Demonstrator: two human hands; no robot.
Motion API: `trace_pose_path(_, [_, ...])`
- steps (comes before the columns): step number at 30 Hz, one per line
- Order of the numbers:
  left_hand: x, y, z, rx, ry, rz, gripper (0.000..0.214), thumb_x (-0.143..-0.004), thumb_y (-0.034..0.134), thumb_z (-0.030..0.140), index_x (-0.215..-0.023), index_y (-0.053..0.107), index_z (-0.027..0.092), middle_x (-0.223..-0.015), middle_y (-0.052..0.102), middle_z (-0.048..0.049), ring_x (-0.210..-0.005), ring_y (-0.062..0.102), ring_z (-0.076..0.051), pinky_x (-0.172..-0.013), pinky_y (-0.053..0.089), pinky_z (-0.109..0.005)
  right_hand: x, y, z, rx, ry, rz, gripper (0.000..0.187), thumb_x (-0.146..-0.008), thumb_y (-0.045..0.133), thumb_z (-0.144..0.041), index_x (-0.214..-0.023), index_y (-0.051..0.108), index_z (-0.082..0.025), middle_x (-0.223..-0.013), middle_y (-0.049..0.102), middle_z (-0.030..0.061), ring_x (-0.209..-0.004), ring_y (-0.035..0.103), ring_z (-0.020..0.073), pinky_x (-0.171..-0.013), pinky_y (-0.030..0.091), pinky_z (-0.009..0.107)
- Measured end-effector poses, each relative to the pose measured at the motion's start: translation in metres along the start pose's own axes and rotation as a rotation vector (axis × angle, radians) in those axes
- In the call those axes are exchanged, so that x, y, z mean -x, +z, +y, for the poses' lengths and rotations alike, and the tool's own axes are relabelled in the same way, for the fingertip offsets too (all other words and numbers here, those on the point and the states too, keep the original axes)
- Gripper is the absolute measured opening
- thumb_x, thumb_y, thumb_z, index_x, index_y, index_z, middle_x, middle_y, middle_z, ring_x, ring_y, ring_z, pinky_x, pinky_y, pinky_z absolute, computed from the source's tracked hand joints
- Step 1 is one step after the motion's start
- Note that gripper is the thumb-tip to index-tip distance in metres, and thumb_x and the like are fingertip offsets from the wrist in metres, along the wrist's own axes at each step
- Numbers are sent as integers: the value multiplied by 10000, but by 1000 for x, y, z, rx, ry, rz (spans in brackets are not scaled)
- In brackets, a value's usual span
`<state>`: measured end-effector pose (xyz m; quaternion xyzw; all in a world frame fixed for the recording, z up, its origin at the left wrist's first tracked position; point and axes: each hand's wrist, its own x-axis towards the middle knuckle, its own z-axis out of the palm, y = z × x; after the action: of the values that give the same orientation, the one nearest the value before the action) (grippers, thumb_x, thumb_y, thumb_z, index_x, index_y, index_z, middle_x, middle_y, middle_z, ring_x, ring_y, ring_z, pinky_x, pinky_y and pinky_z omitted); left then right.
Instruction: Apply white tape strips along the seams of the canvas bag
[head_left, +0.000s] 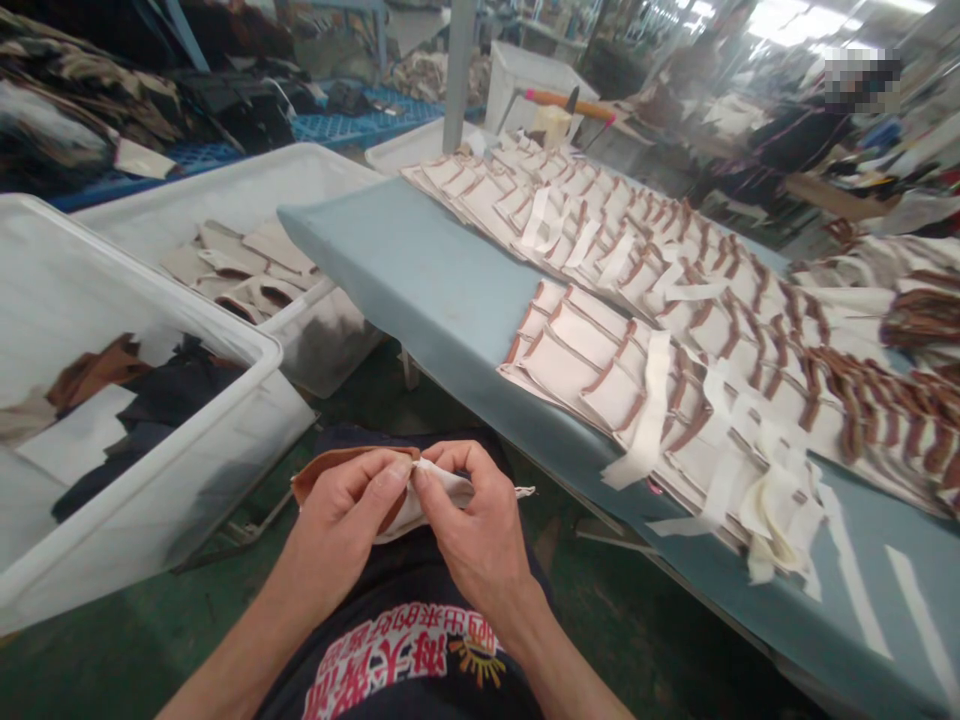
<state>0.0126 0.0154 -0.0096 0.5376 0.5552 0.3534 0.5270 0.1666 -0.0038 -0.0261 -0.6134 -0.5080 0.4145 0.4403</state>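
Observation:
Close in front of my body, both hands pinch one small fabric piece (pixel 405 515), brown on its left part and off-white on its right. My left hand (pixel 358 500) is closed on the brown side, thumb on top. Right beside it, my right hand (pixel 472 500) is closed on the off-white side. The fingertips of the two hands nearly meet at the piece's upper edge. A thin thread end or corner sticks out to the right of my right hand. The fingers cover much of the piece, so its full shape is hidden.
To the right stands a blue-covered table (pixel 405 250) with rows of brown-edged off-white fabric pieces (pixel 600 355) and loose white strips (pixel 649 410). White bins (pixel 247 370) with fabric pieces stand on the left. A co-worker (pixel 795 140) is at the back right.

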Motion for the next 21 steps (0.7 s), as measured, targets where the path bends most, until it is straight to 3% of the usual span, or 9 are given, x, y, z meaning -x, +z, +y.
trace_pose_path(4, [2, -4, 2, -18, 17, -80, 298, -904, 695, 472, -879, 788, 189, -874, 825, -73, -807, 732, -259, -727, 564, -312, 0, -1, -2, -87, 89, -33, 155, -914, 727, -385, -891, 655, -249, -1009, 804, 47, -944, 728, 234, -866, 549, 366])
trace_pose_path(9, [7, -7, -4, -105, 8, -69, 280, -893, 696, 447, -925, 797, 187, -884, 829, -72, -799, 736, -259, -722, 563, -319, 0, -2, -1, -246, 162, -132, 189, -921, 736, -413, -927, 649, -245, -929, 766, 17, -861, 685, 197, -792, 545, 321])
trace_pose_path(15, [6, -6, -1, -154, 31, -51, 290, -876, 635, 438, -815, 779, 194, -770, 786, -54, -703, 697, -237, -649, 539, -303, -1, -4, 4, -369, 203, -263, 281, -904, 783, -472, -907, 640, -230, -928, 740, 11, -820, 659, 170, -769, 543, 301])
trace_pose_path(21, [6, -11, 4, -230, 134, -30, 252, -867, 605, 355, -741, 769, 211, -723, 770, -33, -650, 679, -212, -600, 516, -267, -8, -17, -2, -276, 163, -370, 225, -929, 782, -427, -925, 685, -225, -927, 769, 10, -862, 696, 186, -817, 561, 312])
